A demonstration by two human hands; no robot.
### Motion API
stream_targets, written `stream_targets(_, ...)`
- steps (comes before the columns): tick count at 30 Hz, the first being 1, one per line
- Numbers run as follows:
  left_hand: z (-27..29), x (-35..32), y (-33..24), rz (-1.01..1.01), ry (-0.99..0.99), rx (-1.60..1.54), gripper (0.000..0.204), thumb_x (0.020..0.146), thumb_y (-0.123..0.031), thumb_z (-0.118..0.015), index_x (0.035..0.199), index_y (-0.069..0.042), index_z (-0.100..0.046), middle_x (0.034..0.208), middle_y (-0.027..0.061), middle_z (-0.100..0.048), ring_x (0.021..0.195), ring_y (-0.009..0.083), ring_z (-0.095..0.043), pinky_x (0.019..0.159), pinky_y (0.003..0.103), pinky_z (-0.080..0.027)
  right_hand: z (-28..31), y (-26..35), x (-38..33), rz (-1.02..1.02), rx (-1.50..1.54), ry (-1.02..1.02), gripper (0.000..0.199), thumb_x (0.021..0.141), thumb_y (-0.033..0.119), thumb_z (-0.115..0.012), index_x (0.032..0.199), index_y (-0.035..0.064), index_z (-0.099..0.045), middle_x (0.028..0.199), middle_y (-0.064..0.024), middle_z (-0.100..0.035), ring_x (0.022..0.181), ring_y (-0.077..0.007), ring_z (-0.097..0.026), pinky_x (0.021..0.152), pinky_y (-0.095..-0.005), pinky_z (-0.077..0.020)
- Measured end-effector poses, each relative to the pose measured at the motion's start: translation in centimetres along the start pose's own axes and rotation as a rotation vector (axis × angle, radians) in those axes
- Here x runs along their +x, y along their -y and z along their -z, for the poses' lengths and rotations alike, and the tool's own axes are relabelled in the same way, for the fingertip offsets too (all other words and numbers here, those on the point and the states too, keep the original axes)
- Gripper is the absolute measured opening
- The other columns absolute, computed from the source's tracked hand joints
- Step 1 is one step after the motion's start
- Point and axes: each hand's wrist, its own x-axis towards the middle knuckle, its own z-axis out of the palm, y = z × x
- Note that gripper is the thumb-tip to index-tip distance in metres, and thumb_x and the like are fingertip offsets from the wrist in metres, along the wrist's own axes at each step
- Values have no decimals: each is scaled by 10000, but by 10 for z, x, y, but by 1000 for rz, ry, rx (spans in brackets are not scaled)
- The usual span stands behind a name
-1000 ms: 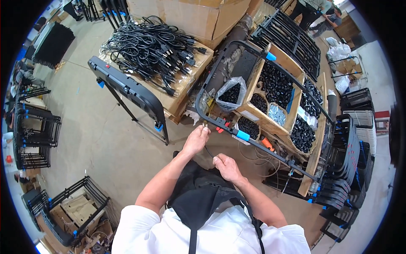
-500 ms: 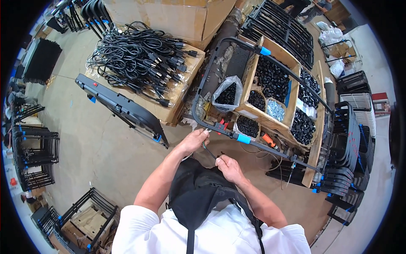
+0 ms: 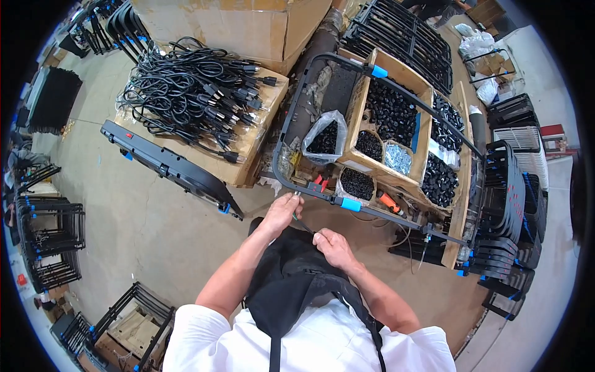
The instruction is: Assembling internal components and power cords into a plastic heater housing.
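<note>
A black metal tube frame (image 3: 291,118) with blue tape bands lies across the boxes in front of me. My left hand (image 3: 282,211) grips its near rail, close to the rounded corner. My right hand (image 3: 331,245) is closed on a thin black tool or cable (image 3: 304,224) that runs up toward my left hand. A black apron hangs over my lap below both hands.
A heap of black power cables (image 3: 192,87) lies on cardboard at the left. A long black panel (image 3: 167,167) leans beside it. Open cartons (image 3: 396,118) of small black parts and screws stand ahead. Stacked black frames (image 3: 508,198) line the right, more racks (image 3: 49,235) the left.
My left hand has stayed on the frame's near rail while my right hand rose closer to it. The view shifted slightly.
</note>
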Motion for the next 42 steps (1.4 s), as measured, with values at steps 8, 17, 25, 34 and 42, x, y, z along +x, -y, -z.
stream_targets(8,-8,-4,-30,148,-41,18,295,1105,-294,-533,1106,-41,-687,863,22,-695,761,150,-627,725,331,-497,-1,-1,3,10,34,-24,367,1044,343,-516,948,31,-683,814,-142,-689,816,-324,-685,781,-445,-528)
stream_targets(17,-15,-10,-33,47,-143,406,370,1110,-317,-528,1100,-2,-722,955,76,-792,834,111,-661,773,289,-519,-8,-1,3,-4,139,-41,350,1047,320,-502,961,32,-681,776,-111,-665,766,-272,-667,746,-412,-524)
stream_targets(25,-24,-7,-13,0,-244,58,324,1116,-256,-539,1030,10,-702,867,78,-770,767,111,-655,752,284,-543,-14,4,7,5,142,-46,346,1057,307,-505,959,20,-672,731,-73,-628,696,-209,-619,684,-378,-504)
stream_targets(34,-22,-6,-26,-1,-208,321,369,1105,-281,-512,1138,37,-695,915,108,-775,834,146,-698,827,315,-550,-27,8,10,-49,179,-65,362,1077,314,-477,942,32,-660,732,-74,-653,691,-214,-658,674,-391,-525)
stream_targets(42,10,-41,2,-81,-352,531,610,1088,-461,-496,1403,61,-513,1266,247,-684,1200,320,-672,1020,420,-516,-46,7,30,-70,587,-124,352,1104,290,-477,983,4,-643,891,-110,-692,758,-185,-699,689,-320,-569)
